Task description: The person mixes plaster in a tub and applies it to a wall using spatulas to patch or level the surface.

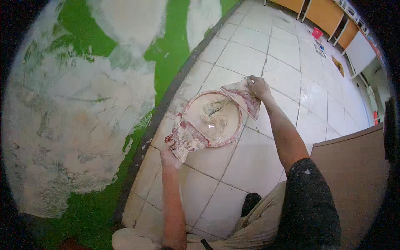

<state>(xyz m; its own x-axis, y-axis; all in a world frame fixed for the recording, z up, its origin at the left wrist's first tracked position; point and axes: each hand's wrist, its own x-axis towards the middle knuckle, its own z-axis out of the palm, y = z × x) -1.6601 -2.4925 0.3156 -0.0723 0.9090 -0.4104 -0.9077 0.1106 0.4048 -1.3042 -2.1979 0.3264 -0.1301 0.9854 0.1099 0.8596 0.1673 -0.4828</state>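
Note:
A round reddish basin [241, 123] of whitish plaster [223, 131] stands on the tiled floor. Partly sunk in the plaster lies a dark, thin tool [216, 109], its lower end hidden. At the basin's near-left side, my left hand [168, 153] grips a red, plaster-caked spreader [188, 137] whose edge reaches over the rim. My right hand [259, 86] is closed on another reddish spreader [243, 96], smeared white, at the basin's far-right side. Its broad blade hangs tilted beside the rim.
On the left rises a green wall [171, 54] with large white plaster patches [83, 108] and a dark baseboard [164, 100]. A brown panel [350, 166] stands at the right. Desks [327, 16], a pink bucket [317, 33] and a brownish cloth-like item [338, 66] are farther off.

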